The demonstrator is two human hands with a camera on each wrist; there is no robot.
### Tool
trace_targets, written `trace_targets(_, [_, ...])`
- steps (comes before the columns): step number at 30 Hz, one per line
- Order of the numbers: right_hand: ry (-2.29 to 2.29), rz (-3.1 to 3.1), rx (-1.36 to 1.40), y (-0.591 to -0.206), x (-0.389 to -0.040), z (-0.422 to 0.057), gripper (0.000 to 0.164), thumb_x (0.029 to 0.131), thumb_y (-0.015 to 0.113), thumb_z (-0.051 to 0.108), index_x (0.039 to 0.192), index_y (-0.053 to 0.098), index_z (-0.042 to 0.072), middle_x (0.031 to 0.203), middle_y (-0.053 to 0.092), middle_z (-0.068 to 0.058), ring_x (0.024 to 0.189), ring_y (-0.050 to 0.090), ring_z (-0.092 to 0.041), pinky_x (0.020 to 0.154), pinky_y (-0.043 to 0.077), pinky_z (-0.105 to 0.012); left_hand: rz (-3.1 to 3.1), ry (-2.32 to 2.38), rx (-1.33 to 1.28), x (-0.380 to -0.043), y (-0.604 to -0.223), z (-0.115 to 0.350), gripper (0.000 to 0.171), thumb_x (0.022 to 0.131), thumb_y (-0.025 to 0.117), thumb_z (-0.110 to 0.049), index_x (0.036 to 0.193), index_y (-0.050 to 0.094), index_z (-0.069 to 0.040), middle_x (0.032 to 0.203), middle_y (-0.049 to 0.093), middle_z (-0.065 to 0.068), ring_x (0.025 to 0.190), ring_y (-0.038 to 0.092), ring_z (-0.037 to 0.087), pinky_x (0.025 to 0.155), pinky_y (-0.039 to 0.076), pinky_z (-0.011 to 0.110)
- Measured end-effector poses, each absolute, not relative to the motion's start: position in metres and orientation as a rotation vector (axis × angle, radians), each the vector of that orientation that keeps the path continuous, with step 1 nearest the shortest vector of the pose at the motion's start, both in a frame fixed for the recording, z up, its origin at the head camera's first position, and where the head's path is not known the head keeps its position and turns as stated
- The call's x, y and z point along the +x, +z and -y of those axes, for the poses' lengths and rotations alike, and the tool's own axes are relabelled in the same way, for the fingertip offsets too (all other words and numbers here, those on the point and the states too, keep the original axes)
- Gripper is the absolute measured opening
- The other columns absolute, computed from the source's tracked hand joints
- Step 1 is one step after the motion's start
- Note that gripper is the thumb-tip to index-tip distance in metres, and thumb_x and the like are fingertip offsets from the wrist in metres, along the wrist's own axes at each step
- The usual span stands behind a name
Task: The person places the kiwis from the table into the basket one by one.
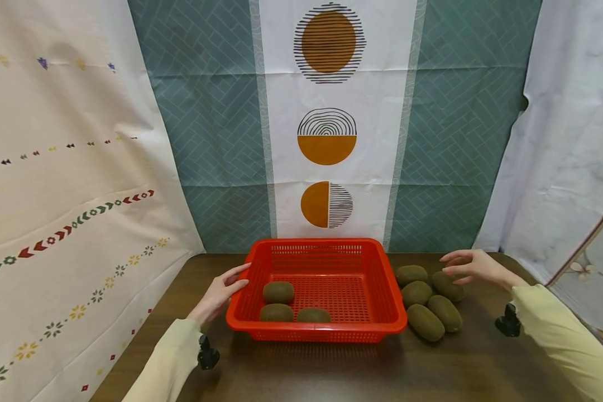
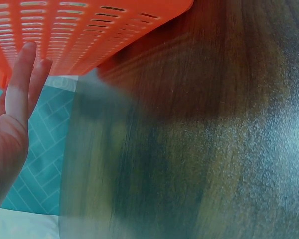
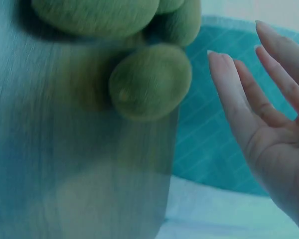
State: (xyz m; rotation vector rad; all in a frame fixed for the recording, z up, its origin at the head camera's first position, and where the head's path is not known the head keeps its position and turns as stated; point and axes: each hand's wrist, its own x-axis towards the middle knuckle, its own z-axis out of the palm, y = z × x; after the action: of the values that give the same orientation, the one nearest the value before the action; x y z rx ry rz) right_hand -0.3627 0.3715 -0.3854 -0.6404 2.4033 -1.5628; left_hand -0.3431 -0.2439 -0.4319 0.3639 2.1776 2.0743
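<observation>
A red plastic basket (image 1: 326,334) with slotted walls stands on the table. Three brown kiwis lie inside it, toward the left and front: one kiwi (image 1: 278,292) behind, another kiwi (image 1: 276,312) in front of it, and a third kiwi (image 1: 314,315) beside that. My left hand (image 1: 222,293) is at the basket's left rim, its fingers extended against the side in the left wrist view. To the basket's right, several kiwis (image 1: 426,322) form a loose cluster. My right hand (image 1: 477,268) hovers by the rightmost kiwi (image 3: 150,82), fingers spread and slightly bent, holding nothing.
The dark wooden table (image 1: 326,374) is bounded behind by a teal and white patterned cloth (image 1: 216,167). A cream cloth (image 1: 70,223) hangs on the left, and a pale marbled cloth (image 1: 563,167) on the right. Small black devices sit at both wrists.
</observation>
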Motion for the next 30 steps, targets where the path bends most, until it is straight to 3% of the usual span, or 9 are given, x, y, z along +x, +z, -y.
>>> trace_targets(7, [-1.513, -2.552, -0.472, -0.401, -0.361, -0.387, 0.044, 0.085, 0.064, 0.011, 0.118, 0.048, -0.014, 0.109, 0.053, -0.028, 0.091, 0.058, -0.034, 0.074, 0.048, -0.049, -2.199, 2.065, 0.359, -0.343, -0.431, 0.243, 0.051, 0.089, 0.058, -0.016, 0.136, 0.04, -0.01, 0.121, 0.049, 0.023, 0.096, 0.057, 0.035, 0.074, 0.048, 0.046])
trace_targets(15, [-1.395, -2.617, -0.347, -0.418, -0.365, -0.38, 0.057, 0.083, 0.067, 0.018, 0.124, 0.042, -0.012, 0.117, 0.043, -0.037, 0.096, 0.053, -0.036, 0.071, 0.049, -0.048, -2.205, 2.043, 0.368, -0.341, -0.428, 0.241, 0.052, 0.09, 0.057, -0.015, 0.137, 0.038, -0.009, 0.122, 0.048, 0.024, 0.098, 0.056, 0.036, 0.074, 0.048, 0.047])
trace_targets(20, [-1.307, -2.641, -0.347, -0.423, -0.367, -0.376, 0.06, 0.083, 0.067, 0.02, 0.126, 0.04, -0.011, 0.118, 0.038, -0.04, 0.1, 0.048, -0.043, 0.065, 0.05, -0.045, -2.133, 2.067, 0.372, -0.333, -0.417, 0.239, 0.054, 0.089, 0.058, -0.012, 0.138, 0.035, -0.004, 0.123, 0.046, 0.027, 0.1, 0.054, 0.041, 0.074, 0.048, 0.047])
trace_targets(26, [-1.28, -2.651, -0.371, -0.43, -0.372, -0.374, 0.063, 0.081, 0.069, 0.017, 0.127, 0.038, -0.011, 0.119, 0.034, -0.043, 0.109, 0.036, -0.053, 0.062, 0.052, -0.043, -2.165, 2.083, 0.333, -0.34, -0.427, 0.242, 0.052, 0.089, 0.059, -0.015, 0.136, 0.04, -0.01, 0.121, 0.049, 0.024, 0.098, 0.056, 0.037, 0.074, 0.049, 0.046])
trace_targets(30, [-1.312, -2.632, -0.368, -0.434, -0.372, -0.374, 0.062, 0.079, 0.07, 0.013, 0.126, 0.038, -0.012, 0.118, 0.035, -0.044, 0.108, 0.036, -0.053, 0.06, 0.052, -0.042, -2.19, 2.078, 0.336, -0.343, -0.432, 0.243, 0.051, 0.088, 0.06, -0.017, 0.136, 0.041, -0.011, 0.12, 0.05, 0.023, 0.097, 0.057, 0.035, 0.073, 0.049, 0.046])
